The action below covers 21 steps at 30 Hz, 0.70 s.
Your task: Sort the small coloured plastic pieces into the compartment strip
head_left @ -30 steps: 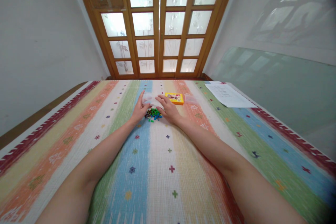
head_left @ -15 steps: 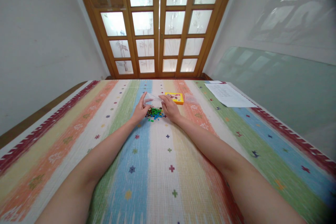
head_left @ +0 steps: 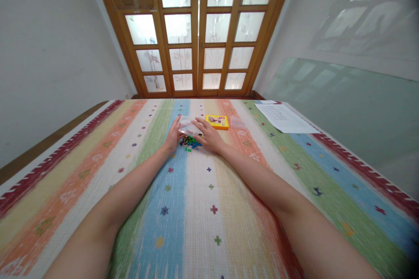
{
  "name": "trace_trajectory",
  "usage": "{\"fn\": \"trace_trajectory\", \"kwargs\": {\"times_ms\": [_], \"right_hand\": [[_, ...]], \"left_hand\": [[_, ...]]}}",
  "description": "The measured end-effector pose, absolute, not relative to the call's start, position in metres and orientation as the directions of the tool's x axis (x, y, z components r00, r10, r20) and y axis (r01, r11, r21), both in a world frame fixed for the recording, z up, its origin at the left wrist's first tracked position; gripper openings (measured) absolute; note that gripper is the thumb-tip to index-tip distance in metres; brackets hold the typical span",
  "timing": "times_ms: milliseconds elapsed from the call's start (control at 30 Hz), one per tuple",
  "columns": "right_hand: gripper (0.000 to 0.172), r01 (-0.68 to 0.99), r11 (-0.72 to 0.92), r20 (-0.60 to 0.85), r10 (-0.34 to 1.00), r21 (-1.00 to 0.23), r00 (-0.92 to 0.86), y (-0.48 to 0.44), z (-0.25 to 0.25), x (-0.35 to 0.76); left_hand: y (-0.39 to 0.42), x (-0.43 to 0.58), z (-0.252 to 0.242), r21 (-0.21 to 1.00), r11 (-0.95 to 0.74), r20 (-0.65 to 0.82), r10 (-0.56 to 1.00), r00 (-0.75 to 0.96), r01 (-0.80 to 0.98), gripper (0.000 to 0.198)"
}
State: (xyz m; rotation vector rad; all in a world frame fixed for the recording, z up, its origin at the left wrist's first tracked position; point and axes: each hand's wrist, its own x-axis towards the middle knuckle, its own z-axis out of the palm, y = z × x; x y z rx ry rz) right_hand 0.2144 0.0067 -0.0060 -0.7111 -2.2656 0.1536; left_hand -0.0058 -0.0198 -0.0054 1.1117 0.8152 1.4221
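Beyond the heap of tiny green, blue and dark plastic bricks [head_left: 190, 142], the left hand [head_left: 172, 138] holds a clear, thin plastic bag [head_left: 190, 124] between its fingers, seemingly to keep it spread. The right hand [head_left: 211, 137], right of the heap, may steady it; its grip I cannot tell. The flat yellow printed box [head_left: 217, 122] lies beyond the heap, rightward, apparently set aside.

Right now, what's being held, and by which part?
A clear plastic bag: left hand holds its left side; whether the right hand grips it can't be told.
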Motion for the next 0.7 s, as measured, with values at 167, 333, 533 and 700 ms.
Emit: {"fn": "trace_trajectory", "kwargs": {"times_ms": [167, 333, 533, 700], "right_hand": [[0.073, 0.479, 0.836, 0.597, 0.535, -0.269, -0.598, 0.006, -0.005, 0.216], [0.068, 0.503, 0.835, 0.613, 0.521, -0.223, -0.594, 0.007, -0.011, 0.214], [0.064, 0.515, 0.831, 0.646, 0.513, -0.209, -0.566, 0.010, -0.013, 0.214], [0.058, 0.507, 0.837, 0.668, 0.499, -0.205, -0.552, 0.009, -0.012, 0.214]], "left_hand": [[-0.020, -0.003, -0.002, 0.924, -0.082, 0.099, 0.995, 0.026, -0.374, 0.081], [-0.021, 0.001, -0.005, 0.934, -0.113, 0.120, 0.993, 0.000, -0.338, 0.083], [-0.020, 0.001, -0.007, 0.976, -0.144, 0.141, 0.989, -0.032, -0.162, 0.090], [-0.011, -0.002, -0.012, 0.975, -0.199, 0.194, 0.979, -0.055, -0.100, 0.090]]}}
